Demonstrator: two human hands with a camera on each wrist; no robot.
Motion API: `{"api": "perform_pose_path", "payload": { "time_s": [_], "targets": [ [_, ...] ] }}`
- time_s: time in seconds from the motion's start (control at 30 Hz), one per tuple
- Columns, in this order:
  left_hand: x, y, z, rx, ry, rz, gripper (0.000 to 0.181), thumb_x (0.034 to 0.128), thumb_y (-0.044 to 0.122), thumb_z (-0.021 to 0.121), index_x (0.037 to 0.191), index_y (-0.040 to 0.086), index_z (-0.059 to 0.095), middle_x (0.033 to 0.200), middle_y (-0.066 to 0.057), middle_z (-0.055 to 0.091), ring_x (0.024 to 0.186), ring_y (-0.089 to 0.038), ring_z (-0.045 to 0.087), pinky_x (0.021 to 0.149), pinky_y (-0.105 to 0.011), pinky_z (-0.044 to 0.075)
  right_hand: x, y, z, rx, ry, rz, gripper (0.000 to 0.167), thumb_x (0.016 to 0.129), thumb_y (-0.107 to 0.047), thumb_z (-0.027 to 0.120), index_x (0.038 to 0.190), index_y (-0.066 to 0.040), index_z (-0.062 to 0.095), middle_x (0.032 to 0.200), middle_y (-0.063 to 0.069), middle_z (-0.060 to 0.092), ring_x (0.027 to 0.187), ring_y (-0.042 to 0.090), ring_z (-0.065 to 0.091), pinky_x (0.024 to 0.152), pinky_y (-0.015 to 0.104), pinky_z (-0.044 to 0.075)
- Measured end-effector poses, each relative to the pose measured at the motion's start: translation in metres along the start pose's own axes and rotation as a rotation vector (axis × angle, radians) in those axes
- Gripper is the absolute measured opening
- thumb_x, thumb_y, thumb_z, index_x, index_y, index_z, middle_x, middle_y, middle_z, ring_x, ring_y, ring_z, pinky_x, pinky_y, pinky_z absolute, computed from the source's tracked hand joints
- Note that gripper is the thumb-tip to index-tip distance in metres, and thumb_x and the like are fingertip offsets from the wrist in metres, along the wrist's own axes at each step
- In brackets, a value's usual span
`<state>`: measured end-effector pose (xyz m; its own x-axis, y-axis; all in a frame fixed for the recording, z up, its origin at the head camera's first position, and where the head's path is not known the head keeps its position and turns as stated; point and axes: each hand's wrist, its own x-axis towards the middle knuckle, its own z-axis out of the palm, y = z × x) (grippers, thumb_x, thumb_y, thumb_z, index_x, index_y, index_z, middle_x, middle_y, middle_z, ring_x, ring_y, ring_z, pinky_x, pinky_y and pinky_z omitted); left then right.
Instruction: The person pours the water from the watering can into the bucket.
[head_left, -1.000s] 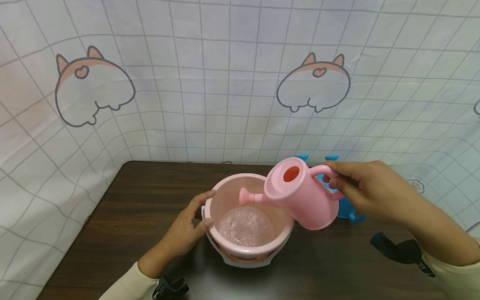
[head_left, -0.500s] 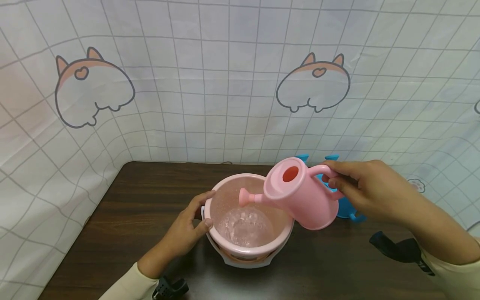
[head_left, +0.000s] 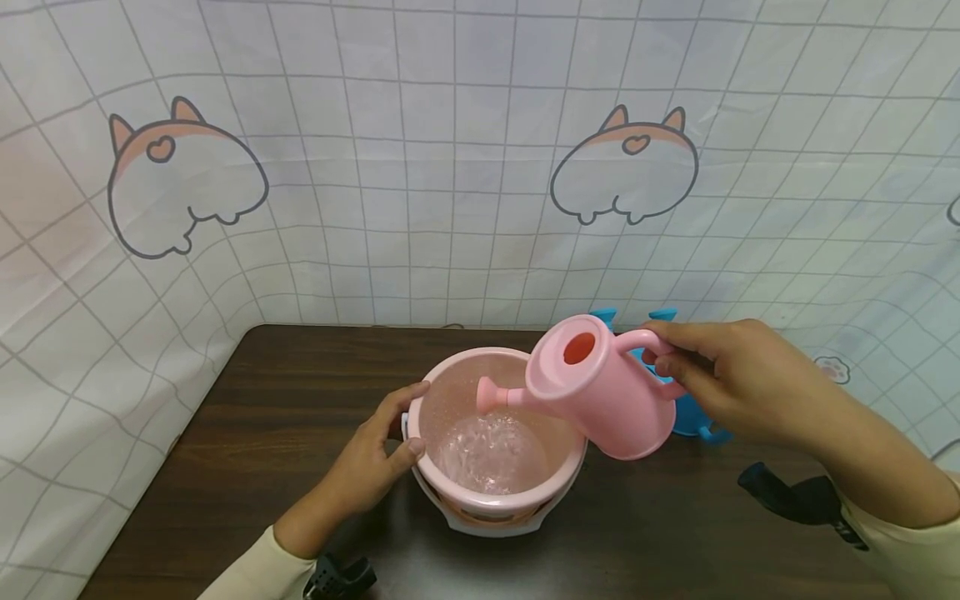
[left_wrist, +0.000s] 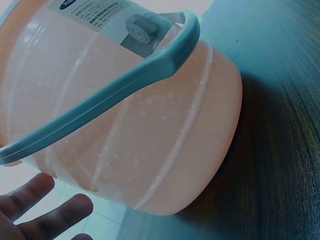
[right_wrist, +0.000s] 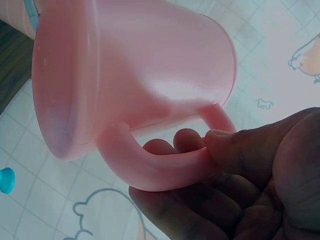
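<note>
My right hand (head_left: 738, 379) grips the handle of a pink watering can (head_left: 617, 400), its fingers and thumb curled round the handle in the right wrist view. The can tilts left, its sprinkler head (head_left: 491, 395) over the mouth of a pale pink bucket (head_left: 498, 502). Churned, bubbling water (head_left: 491, 450) lies in the bucket. My left hand (head_left: 367, 458) rests on the bucket's left rim, forefinger and thumb spread along it. In the left wrist view, several other fingers (left_wrist: 62, 215) extend beside the bucket wall, and its grey-blue handle (left_wrist: 115, 90) hangs down the side.
Blue items with a handle (head_left: 693, 417) stand behind the watering can, partly hidden. The dark wooden table (head_left: 277, 400) ends at a grid-patterned cloth (head_left: 420, 208) at the back and sides. Dark wrist gear (head_left: 795, 496) hangs below the right forearm.
The water's surface ripples differently in each frame. Both hands, the watering can and the bucket keep nearly the same places.
</note>
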<state>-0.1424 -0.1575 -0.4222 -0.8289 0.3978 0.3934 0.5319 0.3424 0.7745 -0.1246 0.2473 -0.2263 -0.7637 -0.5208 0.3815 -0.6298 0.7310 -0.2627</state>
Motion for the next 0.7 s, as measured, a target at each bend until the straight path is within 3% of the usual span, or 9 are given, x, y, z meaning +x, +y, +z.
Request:
{"api": "perform_pose_path", "payload": {
  "time_s": [0.7],
  "targets": [
    [-0.0012,-0.0012,0.0007,0.008,0.013,0.026,0.061,0.1013,0.042,0.058,0.155,0.022,0.039,0.124,-0.007,0.064,0.096,-0.017,0.065,0.082,-0.043,0.051,-0.0010,-0.0032,-0.0004,0.032,-0.012,0.012,0.035,0.093,-0.003,0.073,0.128,-0.004,0.071,0.080,-0.009,0.067,0.057,-0.001,0.052,0.046,0.024,0.040]
  ]
}}
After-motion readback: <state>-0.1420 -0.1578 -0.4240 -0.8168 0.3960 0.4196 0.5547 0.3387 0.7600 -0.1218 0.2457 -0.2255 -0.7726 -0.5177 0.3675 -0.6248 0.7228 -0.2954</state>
